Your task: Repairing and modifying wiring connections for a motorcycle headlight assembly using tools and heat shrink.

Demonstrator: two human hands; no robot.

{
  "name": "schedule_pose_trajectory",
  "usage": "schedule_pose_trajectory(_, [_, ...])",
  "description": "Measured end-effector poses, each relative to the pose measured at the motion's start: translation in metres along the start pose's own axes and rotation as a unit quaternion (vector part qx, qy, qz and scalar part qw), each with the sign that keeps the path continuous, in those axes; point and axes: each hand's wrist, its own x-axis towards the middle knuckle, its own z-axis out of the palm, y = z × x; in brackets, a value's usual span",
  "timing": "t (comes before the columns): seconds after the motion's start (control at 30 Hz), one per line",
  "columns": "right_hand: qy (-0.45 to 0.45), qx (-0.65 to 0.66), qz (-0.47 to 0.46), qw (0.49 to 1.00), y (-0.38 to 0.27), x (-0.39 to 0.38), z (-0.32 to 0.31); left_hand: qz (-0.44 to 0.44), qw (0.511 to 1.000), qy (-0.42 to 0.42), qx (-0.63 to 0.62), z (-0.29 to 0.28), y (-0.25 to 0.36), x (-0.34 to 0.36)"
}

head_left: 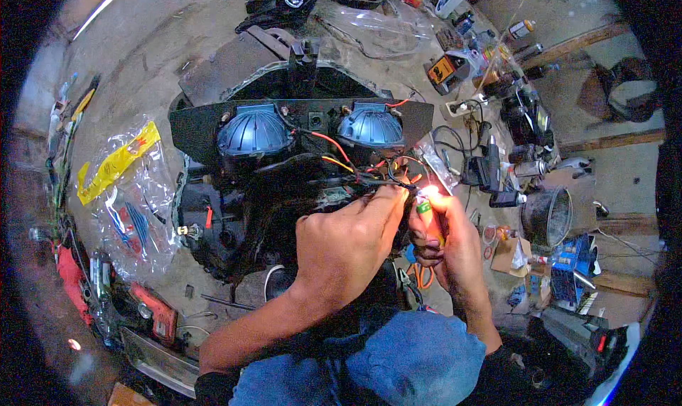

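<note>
My right hand (455, 237) grips an upright lighter (425, 210), green and orange, with a bright flame burning at its top. Beside it, my left hand (348, 228) has its fingers pinched on a dark wire (406, 185) whose end lies close to the flame. Red, yellow and black wires (341, 150) run from there to a black headlight assembly (192, 125) in front of me. Two blue-grey domed lamp backs (256, 130) are set in its panel. Glare hides the exact spot where flame and wire come together.
On the left, a clear plastic bag (153, 228) lies near a yellow strip (121, 164) and a red power tool (155, 312). To the right stand a metal can (547, 215), a black drill-like tool (490, 168) and several bottles (449, 72). Orange-handled pliers (423, 274) rest below my right hand.
</note>
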Motion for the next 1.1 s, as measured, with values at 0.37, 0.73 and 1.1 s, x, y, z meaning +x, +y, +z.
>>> schedule_pose_trajectory(0.37, [-0.005,0.003,0.011,1.0,0.0,0.0007,-0.0005,-0.005,1.0,-0.011,0.004,-0.0015,0.0011,-0.0001])
schedule_pose_trajectory(0.73, [-0.016,0.022,0.014,1.0,-0.0014,-0.0007,0.0005,-0.003,1.0,-0.013,-0.004,-0.0014,0.0004,0.0004])
schedule_pose_trajectory(1.1, [-0.018,0.013,0.007,1.0,0.0019,-0.0004,-0.0023,0.002,1.0,-0.024,-0.001,-0.0024,0.0,-0.0008])
